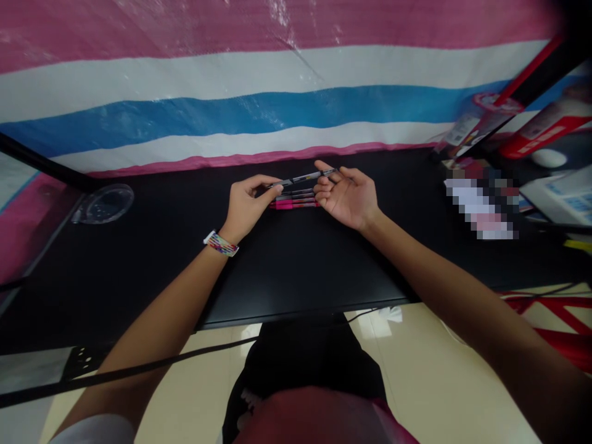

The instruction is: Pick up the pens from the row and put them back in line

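A dark pen (303,179) is held level a little above the black table (296,259), one end in each hand. My left hand (247,203) pinches its left end between thumb and fingers; a colourful band sits on that wrist. My right hand (346,196) is palm up, with thumb and forefinger pinching the pen's right end. Just below the held pen, between my hands, lie several more pens (296,200) on the table, side by side, the nearest one pink.
A clear round plastic lid (104,203) lies at the table's far left. Red boxes and packets (518,126) crowd the far right, with a white round object (548,158) and papers (567,197). A pink, white and blue striped sheet (259,105) hangs behind. A cable (139,369) runs below the table's front edge.
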`<action>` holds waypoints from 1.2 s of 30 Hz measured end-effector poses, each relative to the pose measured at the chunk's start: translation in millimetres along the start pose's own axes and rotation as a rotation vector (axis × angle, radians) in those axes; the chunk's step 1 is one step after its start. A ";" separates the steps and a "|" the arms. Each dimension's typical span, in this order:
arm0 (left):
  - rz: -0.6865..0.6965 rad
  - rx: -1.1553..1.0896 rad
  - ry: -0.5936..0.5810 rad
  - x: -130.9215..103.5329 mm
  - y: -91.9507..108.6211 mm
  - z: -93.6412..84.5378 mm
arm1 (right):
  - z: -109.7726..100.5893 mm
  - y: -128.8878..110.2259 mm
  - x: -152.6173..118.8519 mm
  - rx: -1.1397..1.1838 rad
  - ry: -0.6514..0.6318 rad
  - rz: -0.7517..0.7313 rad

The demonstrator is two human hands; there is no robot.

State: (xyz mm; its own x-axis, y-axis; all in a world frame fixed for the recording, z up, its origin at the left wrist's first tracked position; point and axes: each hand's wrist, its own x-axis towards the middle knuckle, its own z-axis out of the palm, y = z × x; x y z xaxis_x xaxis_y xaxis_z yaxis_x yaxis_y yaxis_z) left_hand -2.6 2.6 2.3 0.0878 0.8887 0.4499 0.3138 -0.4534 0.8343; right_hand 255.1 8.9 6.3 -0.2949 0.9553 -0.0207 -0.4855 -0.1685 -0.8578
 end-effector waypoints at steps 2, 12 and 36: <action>-0.002 0.003 -0.004 -0.2 0.6 0.0 | 0.0 0.5 0.3 0.010 0.006 0.007; 0.000 -0.019 -0.003 -1.0 2.2 0.2 | 0.6 0.9 -0.2 0.053 -0.014 -0.005; 0.009 0.012 -0.009 1.4 -4.5 -2.1 | -0.9 1.0 3.1 -0.072 0.038 -0.038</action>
State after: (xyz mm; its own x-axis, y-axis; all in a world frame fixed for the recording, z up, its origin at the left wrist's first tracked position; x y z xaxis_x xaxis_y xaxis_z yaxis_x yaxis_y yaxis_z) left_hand -5.9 5.7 -0.2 0.0989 0.8853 0.4544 0.3247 -0.4604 0.8262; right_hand 254.5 12.0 4.9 -0.2455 0.9694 -0.0057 -0.4351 -0.1154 -0.8930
